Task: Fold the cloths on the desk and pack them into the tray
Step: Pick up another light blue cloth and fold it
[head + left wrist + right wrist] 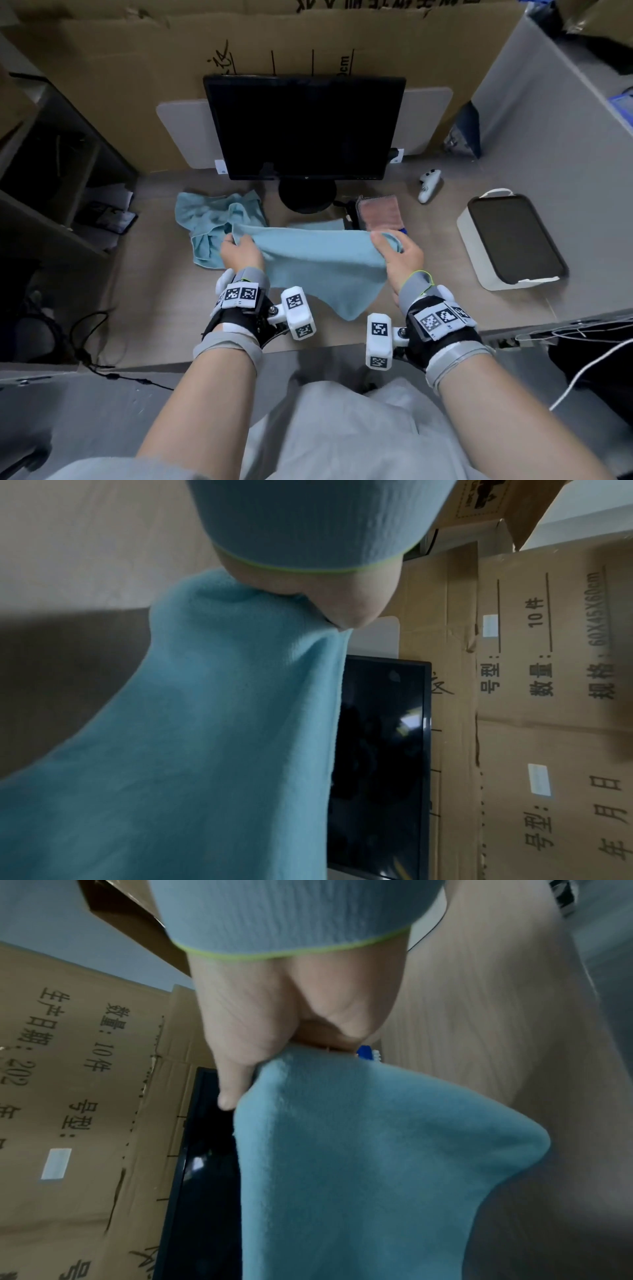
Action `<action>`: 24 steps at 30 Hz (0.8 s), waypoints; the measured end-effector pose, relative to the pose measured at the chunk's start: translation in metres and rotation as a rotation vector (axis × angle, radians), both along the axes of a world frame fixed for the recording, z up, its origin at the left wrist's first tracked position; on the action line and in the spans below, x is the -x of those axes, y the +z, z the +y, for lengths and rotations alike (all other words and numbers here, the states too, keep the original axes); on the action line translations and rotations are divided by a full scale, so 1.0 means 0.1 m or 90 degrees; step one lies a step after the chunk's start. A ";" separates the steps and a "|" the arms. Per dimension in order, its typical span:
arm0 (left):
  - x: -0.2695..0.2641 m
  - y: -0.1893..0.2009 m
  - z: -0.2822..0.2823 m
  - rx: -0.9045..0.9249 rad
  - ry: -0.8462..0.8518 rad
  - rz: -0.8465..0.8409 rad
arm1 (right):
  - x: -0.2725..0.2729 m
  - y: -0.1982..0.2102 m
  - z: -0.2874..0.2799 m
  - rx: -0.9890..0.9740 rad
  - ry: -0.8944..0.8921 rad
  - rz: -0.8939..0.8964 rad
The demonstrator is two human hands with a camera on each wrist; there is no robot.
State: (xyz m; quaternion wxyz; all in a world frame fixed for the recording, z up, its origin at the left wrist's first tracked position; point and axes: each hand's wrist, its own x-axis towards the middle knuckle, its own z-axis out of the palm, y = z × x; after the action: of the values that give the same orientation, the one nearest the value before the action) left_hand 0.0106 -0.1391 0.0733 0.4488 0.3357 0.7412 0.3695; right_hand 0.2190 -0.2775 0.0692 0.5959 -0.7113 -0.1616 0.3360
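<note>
A light blue cloth (318,263) hangs stretched between my two hands above the desk, its lower corner drooping toward the desk's front edge. My left hand (239,248) pinches its upper left corner, and my right hand (394,248) pinches the upper right corner. Each wrist view shows the same cloth (222,723) (359,1150) hanging from the hand. A second blue cloth (212,219) lies crumpled on the desk at the back left. A dark tray (513,240) on a white base sits at the right of the desk.
A black monitor (305,126) stands at the back centre, with cardboard (137,68) behind it. A pinkish pad (380,214) and a flat blue cloth piece (318,225) lie by the monitor stand. A white controller (429,186) lies at the back right. Cables (89,339) hang at the left.
</note>
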 end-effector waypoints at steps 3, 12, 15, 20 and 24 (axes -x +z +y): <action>-0.05 -0.01 -0.04 0.046 0.005 0.011 | -0.12 -0.14 0.02 0.045 -0.072 -0.032; -0.39 0.00 -0.21 0.037 0.079 -0.062 | -0.59 -0.25 0.27 0.204 0.002 -0.047; -0.52 -0.14 -0.27 0.000 0.042 -0.022 | -0.79 -0.22 0.32 0.226 0.019 -0.041; -0.66 -0.09 -0.29 -0.052 0.033 0.045 | -0.96 -0.12 0.50 0.214 0.038 0.049; -0.71 0.13 -0.13 -0.093 0.040 0.077 | -1.01 0.04 0.67 0.112 0.051 -0.032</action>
State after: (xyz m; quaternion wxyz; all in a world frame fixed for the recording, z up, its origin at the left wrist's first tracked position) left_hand 0.0816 -0.1520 0.0867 0.3658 0.3657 0.7482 0.4155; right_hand 0.3200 -0.2101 0.0735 0.5131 -0.7618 -0.1750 0.3546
